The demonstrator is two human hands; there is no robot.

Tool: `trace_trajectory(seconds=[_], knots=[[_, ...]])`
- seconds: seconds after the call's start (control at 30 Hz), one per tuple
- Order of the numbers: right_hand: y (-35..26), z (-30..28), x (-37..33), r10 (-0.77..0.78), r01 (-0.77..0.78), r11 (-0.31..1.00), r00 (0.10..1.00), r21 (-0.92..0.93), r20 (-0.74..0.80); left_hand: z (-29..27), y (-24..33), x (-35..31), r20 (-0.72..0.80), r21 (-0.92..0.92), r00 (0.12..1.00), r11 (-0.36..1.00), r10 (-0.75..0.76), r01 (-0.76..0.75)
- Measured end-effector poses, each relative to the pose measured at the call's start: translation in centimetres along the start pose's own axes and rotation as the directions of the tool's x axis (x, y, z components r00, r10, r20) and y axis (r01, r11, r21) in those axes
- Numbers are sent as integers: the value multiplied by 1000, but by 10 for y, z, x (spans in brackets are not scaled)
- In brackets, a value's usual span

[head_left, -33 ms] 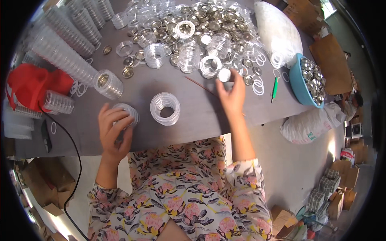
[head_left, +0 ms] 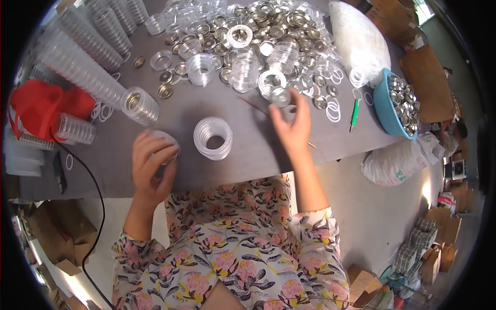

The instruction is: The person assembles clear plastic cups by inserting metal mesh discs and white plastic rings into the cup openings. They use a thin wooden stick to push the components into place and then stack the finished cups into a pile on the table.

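Observation:
My right hand (head_left: 292, 124) pinches a small round silvery cap (head_left: 280, 96) between thumb and fingers, just above the table in front of the loose pile. My left hand (head_left: 153, 163) curls round a short stack of clear plastic rings (head_left: 172, 140), largely hidden by the fingers. Between both hands stands another stack of clear plastic rings (head_left: 213, 138), open at the top. A thin brown stick (head_left: 253, 104) lies partly behind my right hand.
Metal caps (head_left: 274, 33) and clear rings are heaped at the back. Long stacks of clear rings (head_left: 82, 67) and a red cloth bag (head_left: 36, 106) fill the left. At right are a green-handled knife (head_left: 354, 114), a blue basin (head_left: 382, 103) of caps and a white plastic bag (head_left: 359, 41).
My right hand has moved slightly left and toward me, with the cap tilted differently. My left hand has shifted a little to the right, its fingers closer round the ring stack.

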State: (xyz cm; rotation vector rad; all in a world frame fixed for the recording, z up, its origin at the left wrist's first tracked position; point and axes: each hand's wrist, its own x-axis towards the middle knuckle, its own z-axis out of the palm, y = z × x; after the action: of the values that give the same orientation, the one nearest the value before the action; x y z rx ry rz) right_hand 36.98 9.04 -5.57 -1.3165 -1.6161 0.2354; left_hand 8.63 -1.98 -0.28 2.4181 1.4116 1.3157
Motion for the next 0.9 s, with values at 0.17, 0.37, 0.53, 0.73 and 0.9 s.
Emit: trace_trajectory(seconds=[0.17, 0.37, 0.53, 0.73, 0.9], knots=[[-78, 12, -29, -485, 426, 846, 864, 321, 132, 35, 37, 31, 34, -523, 923, 780, -384, 344], [-67, 21, -42, -221, 97, 906, 939, 413, 264, 30, 23, 43, 106, 79, 991, 993, 83, -92], [-51, 43, -63, -137, -129, 842, 888, 524, 439, 31, 27, 41, 315, 109, 948, 991, 39, -77], [-53, 55, -65, -92, -170, 827, 900, 536, 426, 30, 26, 44, 441, 144, 897, 983, 42, -116], [-57, 58, -64, -65, -218, 797, 897, 564, 438, 30, 12, 39, 288, -98, 952, 986, -103, 136]])
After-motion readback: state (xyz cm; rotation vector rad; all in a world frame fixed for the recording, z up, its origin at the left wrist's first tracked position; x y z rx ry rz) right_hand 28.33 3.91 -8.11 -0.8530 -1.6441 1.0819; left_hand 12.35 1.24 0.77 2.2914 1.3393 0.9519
